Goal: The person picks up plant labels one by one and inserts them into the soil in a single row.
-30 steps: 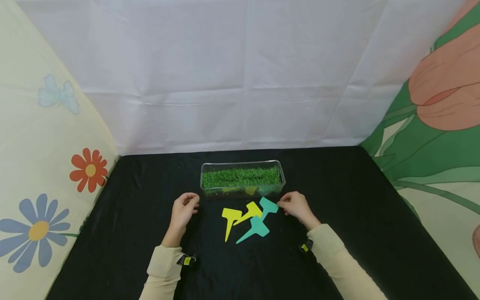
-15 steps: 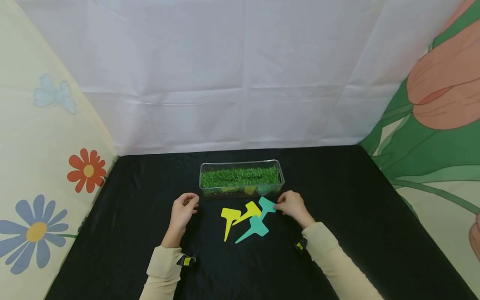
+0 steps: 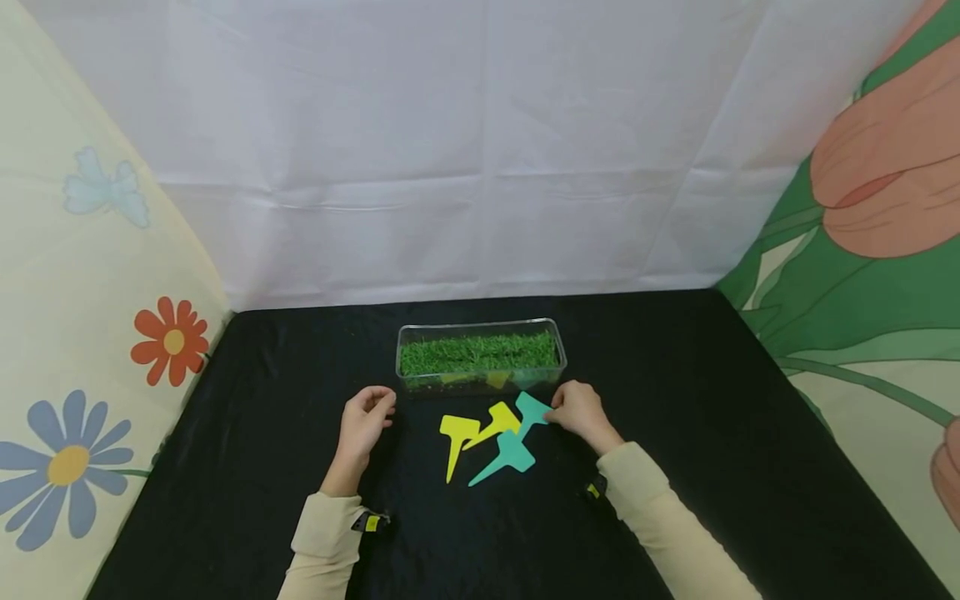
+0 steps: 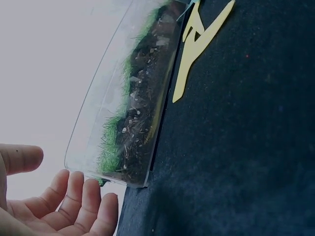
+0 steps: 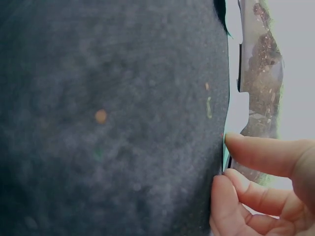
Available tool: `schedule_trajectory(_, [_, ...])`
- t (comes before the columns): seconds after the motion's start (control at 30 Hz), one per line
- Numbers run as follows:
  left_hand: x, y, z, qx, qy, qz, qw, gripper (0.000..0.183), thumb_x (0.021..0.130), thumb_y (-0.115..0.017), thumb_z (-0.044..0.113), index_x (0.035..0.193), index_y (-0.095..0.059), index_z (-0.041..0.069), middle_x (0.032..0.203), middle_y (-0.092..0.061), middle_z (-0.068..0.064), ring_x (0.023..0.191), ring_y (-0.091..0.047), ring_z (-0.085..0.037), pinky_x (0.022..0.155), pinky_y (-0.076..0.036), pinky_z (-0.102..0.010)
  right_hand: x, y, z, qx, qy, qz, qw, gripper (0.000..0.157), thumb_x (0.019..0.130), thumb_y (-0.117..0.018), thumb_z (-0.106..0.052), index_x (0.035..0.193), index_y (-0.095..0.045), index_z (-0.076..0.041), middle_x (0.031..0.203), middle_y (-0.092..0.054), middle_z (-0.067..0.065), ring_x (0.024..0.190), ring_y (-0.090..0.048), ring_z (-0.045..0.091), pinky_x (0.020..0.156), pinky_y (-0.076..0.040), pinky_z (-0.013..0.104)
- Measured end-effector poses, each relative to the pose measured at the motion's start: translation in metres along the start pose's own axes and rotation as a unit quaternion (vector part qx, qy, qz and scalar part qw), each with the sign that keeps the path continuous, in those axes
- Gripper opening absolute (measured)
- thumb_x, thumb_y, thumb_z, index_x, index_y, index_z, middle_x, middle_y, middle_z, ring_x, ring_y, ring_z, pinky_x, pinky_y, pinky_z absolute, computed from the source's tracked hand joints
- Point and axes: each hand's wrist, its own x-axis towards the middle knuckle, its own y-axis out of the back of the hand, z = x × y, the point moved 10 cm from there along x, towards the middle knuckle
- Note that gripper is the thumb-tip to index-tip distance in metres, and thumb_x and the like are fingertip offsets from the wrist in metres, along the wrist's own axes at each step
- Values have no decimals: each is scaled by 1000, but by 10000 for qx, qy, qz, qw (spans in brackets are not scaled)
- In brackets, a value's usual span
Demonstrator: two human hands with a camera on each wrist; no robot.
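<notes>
The right hand is pinching the edge of the upper teal tag between thumb and finger; this tag is lying just to the left of that hand, its thin end pointing back toward the person; a little farther left of the hand, and nearer the person, the lower teal tag is lying; one yellow tag is lying close by the two teal ones; the other yellow tag is lying farthest left from the right hand, about midway between both hands.

A clear tub is standing behind the tags, ahead of the hands; it is holding green grass and dark dirt.

Well apart from the right hand, the left hand is showing loose, softly bent fingers and is gripping nothing; it is sitting close to the tub's left end, though I cannot tell if it is touching; past both hands, a white sheet is hanging.
</notes>
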Motion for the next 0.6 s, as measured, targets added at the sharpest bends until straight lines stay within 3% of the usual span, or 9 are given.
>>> schedule_trajectory(0.23, [0, 0, 0, 23, -8, 7, 10000, 23, 91, -52, 10, 105, -56, -9, 97, -57, -26, 89, -55, -34, 67, -48, -27, -1, -1, -4, 12, 12, -60, 10000, 48, 73, -75, -11, 45, -36, -15, 42, -24, -6, 39, -21, 9, 42, -21, 21])
schedule_trajectory(0.6, [0, -1, -2, 92, 0, 2, 10000, 22, 91, -52, 10, 104, -57, -7, 96, -57, -24, 88, -56, -31, 67, -48, -27, -1, -2, -1, 14, -291, -95, 9995, 49, 73, -75, -11, 46, -34, -15, 43, -22, -5, 39, -21, 9, 42, -23, 22])
